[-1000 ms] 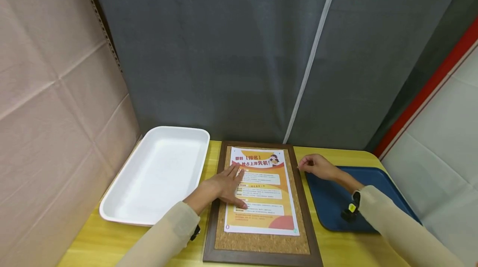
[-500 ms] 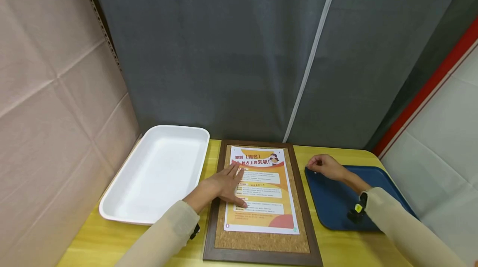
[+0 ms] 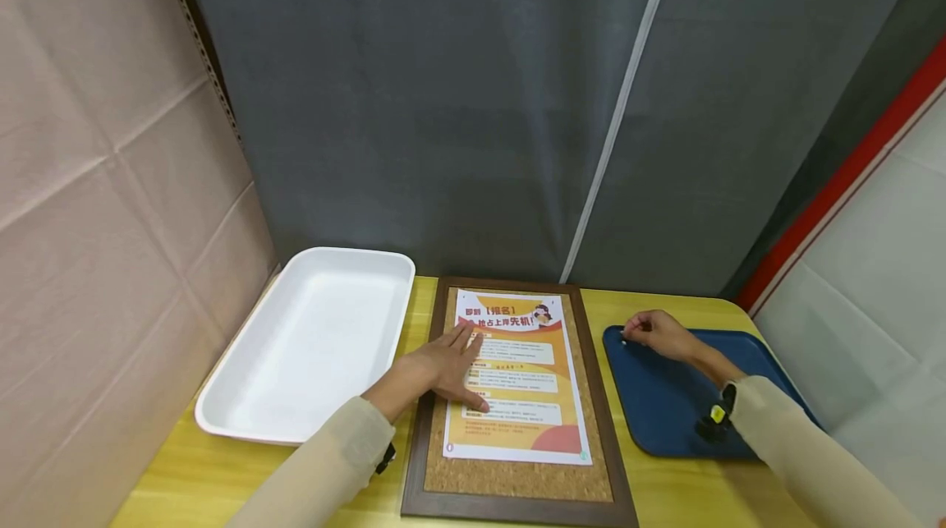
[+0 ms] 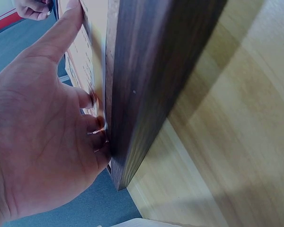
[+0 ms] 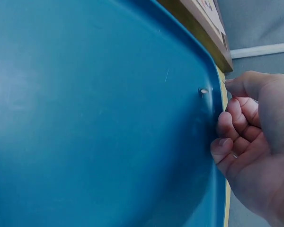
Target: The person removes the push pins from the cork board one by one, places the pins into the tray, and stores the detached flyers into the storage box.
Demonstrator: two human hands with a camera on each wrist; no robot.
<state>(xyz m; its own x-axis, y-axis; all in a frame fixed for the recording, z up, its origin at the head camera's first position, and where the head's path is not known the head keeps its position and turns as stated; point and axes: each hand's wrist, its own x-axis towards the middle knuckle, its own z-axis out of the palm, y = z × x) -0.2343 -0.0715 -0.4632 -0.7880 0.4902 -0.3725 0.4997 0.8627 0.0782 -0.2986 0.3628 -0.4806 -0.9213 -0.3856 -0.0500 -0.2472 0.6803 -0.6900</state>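
A poster sheet [image 3: 543, 433] printed in orange, red and white lies on a cork board [image 3: 517, 483] with a dark brown frame. My left hand [image 3: 447, 368] rests on the poster's left side, fingers spread; the left wrist view shows its palm [image 4: 38, 137] beside the frame. My right hand [image 3: 663, 337] hovers at the far left corner of a dark blue tray [image 3: 665, 405]. Its fingers are loosely curled, and I see nothing held in them. A tiny pin-like piece [image 5: 203, 91] lies on the tray just short of the fingertips, apart from them in the right wrist view.
A deep white tray [image 3: 303, 355] stands left of the board on the yellow wood-grain table [image 3: 199, 479]. A grey curtain [image 3: 443, 117] closes off the back. Pale sheeting hangs on both sides, with a red strip [image 3: 783, 249] at the right.
My right hand has moved right, from beside the board's frame to over the blue tray. The tiny piece at its fingertips now lies on the tray. My left hand has stayed put.
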